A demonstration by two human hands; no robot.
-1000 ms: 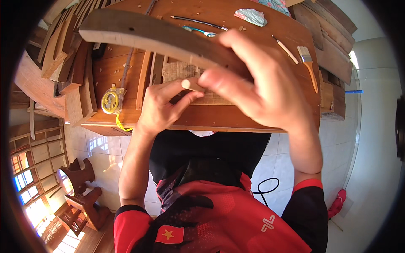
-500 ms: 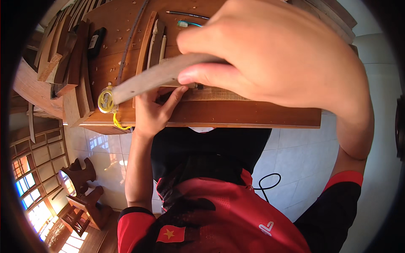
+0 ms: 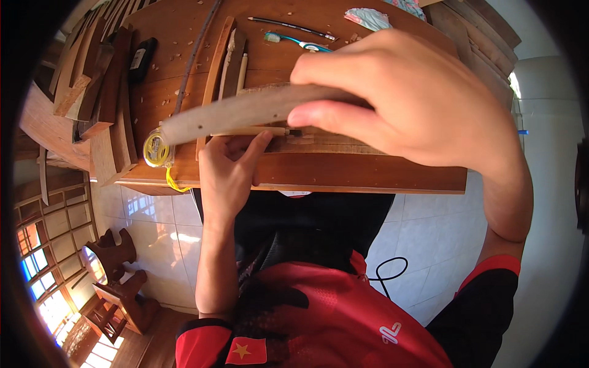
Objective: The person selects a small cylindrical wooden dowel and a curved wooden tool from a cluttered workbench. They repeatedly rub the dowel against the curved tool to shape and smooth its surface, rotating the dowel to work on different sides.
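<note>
My left hand [image 3: 230, 172] pinches a chisel [image 3: 276, 131] with a pale wooden handle. It lies low over a wooden board [image 3: 334, 142] near the table's front edge, its dark metal end pointing right onto a cut patch. My right hand [image 3: 399, 104], closed round a flat grey-brown wooden stick [image 3: 233, 113], holds it above the board. The stick reaches left past the chisel and hides part of the board behind it. Beyond the stick lie a narrow wooden strip [image 3: 232, 64] and a thin pale-handled tool [image 3: 243, 72].
A tape measure [image 3: 157, 148] with a yellow strap sits at the table's left front. A pencil [image 3: 291, 27] and toothbrush [image 3: 297, 42] lie at the back. Stacked planks [image 3: 107, 80] stand left, more planks [image 3: 478, 43] back right. Wood chips dot the tabletop [image 3: 165, 30].
My right hand and the wooden stick have shifted a little right, uncovering more of the chisel and toothbrush. My left hand sits slightly lower in the picture, still pinching the chisel.
</note>
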